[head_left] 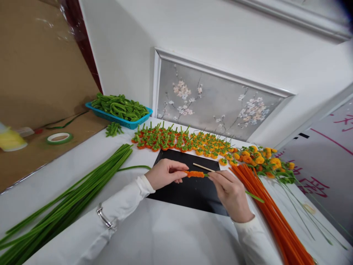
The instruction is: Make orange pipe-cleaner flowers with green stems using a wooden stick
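Note:
An orange fuzzy coil (195, 174) is held level between both hands, above a black mat (190, 191). My left hand (167, 173) pinches its left end between thumb and fingers. My right hand (231, 191) is closed at the coil's right end, where a short green piece shows. A thin wooden stick (203, 167) sticks out to the left from the right fingers. One green fuzzy stem (255, 197) shows to the right of my right hand, and another (134, 167) reaches to my left hand from the left.
Long green stems (82, 195) lie at left, long orange stems (273, 213) at right. Behind the mat stand rows of small orange flowers (171, 140). A blue basket (121, 120) of green pieces, a tape roll (59, 138) and yellow-orange flowers (259, 160) lie farther out.

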Demonstrator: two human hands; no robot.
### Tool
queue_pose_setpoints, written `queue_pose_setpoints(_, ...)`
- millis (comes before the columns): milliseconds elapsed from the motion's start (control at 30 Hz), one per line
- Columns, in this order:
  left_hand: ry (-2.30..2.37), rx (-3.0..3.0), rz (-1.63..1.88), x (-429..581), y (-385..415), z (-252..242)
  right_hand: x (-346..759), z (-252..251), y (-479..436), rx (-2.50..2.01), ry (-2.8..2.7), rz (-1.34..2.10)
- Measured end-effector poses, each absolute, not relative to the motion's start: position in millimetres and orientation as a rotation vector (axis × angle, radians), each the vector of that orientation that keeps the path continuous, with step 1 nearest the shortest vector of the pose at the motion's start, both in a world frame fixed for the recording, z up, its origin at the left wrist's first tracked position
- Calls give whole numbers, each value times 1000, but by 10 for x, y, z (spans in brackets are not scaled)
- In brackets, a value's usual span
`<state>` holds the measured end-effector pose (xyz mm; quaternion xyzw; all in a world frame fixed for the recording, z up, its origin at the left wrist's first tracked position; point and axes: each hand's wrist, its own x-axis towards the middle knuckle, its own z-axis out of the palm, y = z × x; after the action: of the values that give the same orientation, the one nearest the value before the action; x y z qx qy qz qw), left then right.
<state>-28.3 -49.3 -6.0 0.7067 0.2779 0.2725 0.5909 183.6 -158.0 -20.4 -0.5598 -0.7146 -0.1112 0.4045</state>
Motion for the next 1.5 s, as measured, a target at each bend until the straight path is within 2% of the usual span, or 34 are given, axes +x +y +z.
queue_pose_setpoints(133,675,1855,604,-270,-493,-167,1862,-169,-1596,-1421,-1867,-360)
queue_pose_setpoints(433,687,1817,600,-244,-538,-158,1851,-168,-1587,-1431,-1924,-404)
queue_pose_setpoints(900,671,1968,643,-265,-518,-115,1830,-173,-1557,-1396,-1909,-150)
queue_pose_setpoints(1233,687,2096,643,-275,-515,-95,1906,-159,-1569,-1437,-2017,-277)
queue_pose_setpoints(1500,705,2175,625,-258,-543,-70,1735,-225,-1528,-1380,-2013,-226)
